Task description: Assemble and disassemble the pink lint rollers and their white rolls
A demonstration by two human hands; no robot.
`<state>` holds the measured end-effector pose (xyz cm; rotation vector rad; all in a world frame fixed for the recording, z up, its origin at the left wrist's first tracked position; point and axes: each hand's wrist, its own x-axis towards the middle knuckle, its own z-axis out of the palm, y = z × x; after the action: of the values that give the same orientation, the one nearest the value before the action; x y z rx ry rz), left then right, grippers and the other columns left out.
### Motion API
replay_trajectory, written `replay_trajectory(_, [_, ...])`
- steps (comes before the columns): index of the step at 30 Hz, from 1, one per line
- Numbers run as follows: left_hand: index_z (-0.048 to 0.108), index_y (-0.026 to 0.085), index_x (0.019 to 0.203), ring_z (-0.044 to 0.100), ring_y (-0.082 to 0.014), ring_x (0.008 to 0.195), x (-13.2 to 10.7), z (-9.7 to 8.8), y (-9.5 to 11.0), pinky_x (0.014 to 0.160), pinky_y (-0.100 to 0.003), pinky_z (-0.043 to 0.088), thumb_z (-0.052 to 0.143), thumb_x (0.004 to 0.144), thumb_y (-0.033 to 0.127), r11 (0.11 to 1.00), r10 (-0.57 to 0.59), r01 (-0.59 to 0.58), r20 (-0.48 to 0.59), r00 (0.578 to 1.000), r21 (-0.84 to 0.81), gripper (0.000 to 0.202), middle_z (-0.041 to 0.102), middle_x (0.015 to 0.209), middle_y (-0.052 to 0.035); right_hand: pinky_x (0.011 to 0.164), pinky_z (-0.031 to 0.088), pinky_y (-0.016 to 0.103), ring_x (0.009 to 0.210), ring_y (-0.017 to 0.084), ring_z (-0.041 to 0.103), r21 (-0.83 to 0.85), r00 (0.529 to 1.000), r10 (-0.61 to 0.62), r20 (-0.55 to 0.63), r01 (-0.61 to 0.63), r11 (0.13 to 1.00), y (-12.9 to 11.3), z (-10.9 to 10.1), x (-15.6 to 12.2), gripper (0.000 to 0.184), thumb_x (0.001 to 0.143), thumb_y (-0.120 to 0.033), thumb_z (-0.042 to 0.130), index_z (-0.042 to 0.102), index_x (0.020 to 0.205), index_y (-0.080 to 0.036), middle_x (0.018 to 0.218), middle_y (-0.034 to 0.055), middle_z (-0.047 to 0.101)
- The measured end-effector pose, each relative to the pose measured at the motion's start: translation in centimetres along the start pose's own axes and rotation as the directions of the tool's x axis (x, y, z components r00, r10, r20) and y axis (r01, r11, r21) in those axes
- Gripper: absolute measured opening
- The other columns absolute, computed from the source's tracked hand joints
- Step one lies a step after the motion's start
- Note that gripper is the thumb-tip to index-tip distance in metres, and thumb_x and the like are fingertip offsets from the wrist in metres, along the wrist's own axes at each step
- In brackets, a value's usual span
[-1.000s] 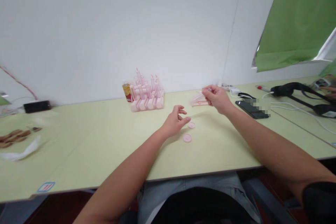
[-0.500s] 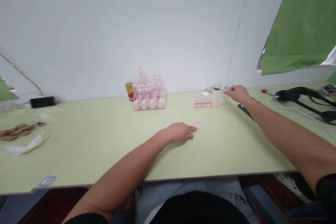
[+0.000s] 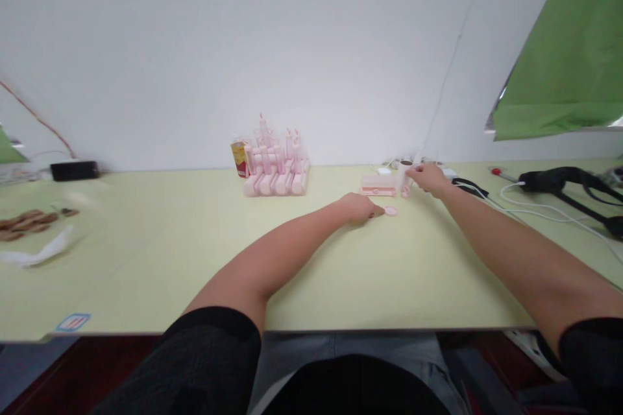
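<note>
My left hand (image 3: 359, 207) rests palm down on the pale green table (image 3: 170, 259), fingers pressed on the surface beside a small pink disc (image 3: 390, 211). A second disc seen earlier is hidden, perhaps under the fingers. My right hand (image 3: 428, 177) reaches to the back of the table, fingers closed around a small white cup-like item (image 3: 403, 176). Just left of it lies a flat pink case (image 3: 378, 186).
A cluster of pink toy pieces (image 3: 275, 165) with a small orange-labelled bottle stands by the wall. Black straps and white cables (image 3: 559, 185) lie at the right. A black box (image 3: 74, 170), brown bits and white paper (image 3: 34, 253) lie at the left.
My right hand set the pink case down at the back and moved to the white item. My left hand slid forward across the table to the pink discs.
</note>
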<state>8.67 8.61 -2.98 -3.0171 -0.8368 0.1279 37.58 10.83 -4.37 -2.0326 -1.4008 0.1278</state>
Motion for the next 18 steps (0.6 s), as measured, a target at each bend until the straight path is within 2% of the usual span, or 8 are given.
replay_trajectory(7, [0.061, 0.042, 0.122, 0.061, -0.0261, 0.098, 2.9, -0.1, -0.7, 0.080, -0.036, 0.042, 0.049, 0.088, 0.033, 0.998, 0.020, -0.016, -0.064, 0.998, 0.063, 0.037, 0.067, 0.113, -0.0058, 0.045, 0.039, 0.026, 0.040, 0.012, 0.050, 0.053, 0.997, 0.018, 0.079, -0.023, 0.998, 0.3, 1.4, -0.7, 0.043, 0.083, -0.051, 0.052, 0.065, 0.073, -0.012, 0.056, 0.0074, 0.060])
replay_trajectory(10, [0.063, 0.036, 0.120, 0.060, -0.0252, 0.102, 3.2, -0.2, -0.3, 0.084, -0.034, 0.042, 0.047, 0.091, 0.035, 0.998, -0.015, 0.020, -0.089, 0.996, 0.054, 0.033, 0.067, 0.112, -0.0072, 0.044, 0.040, 0.025, 0.040, 0.012, 0.050, 0.073, 0.995, 0.020, 0.098, -0.027, 0.997, 0.4, 1.5, -0.8, 0.044, 0.084, -0.052, 0.052, 0.064, 0.073, -0.011, 0.057, 0.0080, 0.061])
replay_trajectory(15, [0.056, 0.029, 0.126, 0.061, -0.0250, 0.102, 3.2, 0.5, -0.2, 0.083, -0.035, 0.043, 0.040, 0.095, 0.036, 0.997, 0.010, 0.010, -0.260, 0.966, 0.076, 0.036, 0.065, 0.111, -0.0101, 0.044, 0.041, 0.024, 0.044, 0.012, 0.052, 0.103, 0.991, 0.037, 0.126, -0.050, 0.993, 0.7, 1.1, -0.9, 0.042, 0.081, -0.052, 0.057, 0.065, 0.074, -0.011, 0.060, 0.0094, 0.063])
replay_trajectory(16, [0.053, 0.028, 0.128, 0.061, -0.0254, 0.101, 3.2, 0.7, -0.4, 0.082, -0.035, 0.043, 0.041, 0.094, 0.038, 0.997, -0.012, 0.034, -0.297, 0.955, 0.070, 0.037, 0.065, 0.111, -0.0107, 0.044, 0.041, 0.024, 0.045, 0.012, 0.053, 0.111, 0.991, 0.042, 0.130, -0.056, 0.992, 0.7, 1.0, -0.9, 0.042, 0.081, -0.052, 0.058, 0.065, 0.075, -0.011, 0.061, 0.0097, 0.064])
replay_trajectory(18, [0.050, 0.023, 0.128, 0.062, -0.0261, 0.098, 2.9, 1.1, -1.1, 0.080, -0.036, 0.043, 0.041, 0.093, 0.042, 0.989, -0.130, 0.148, -0.365, 0.922, 0.022, 0.041, 0.064, 0.109, -0.0126, 0.044, 0.042, 0.023, 0.047, 0.012, 0.054, 0.128, 0.989, 0.049, 0.137, -0.067, 0.990, 0.9, 0.7, -0.8, 0.042, 0.081, -0.052, 0.059, 0.065, 0.076, -0.011, 0.064, 0.0105, 0.065])
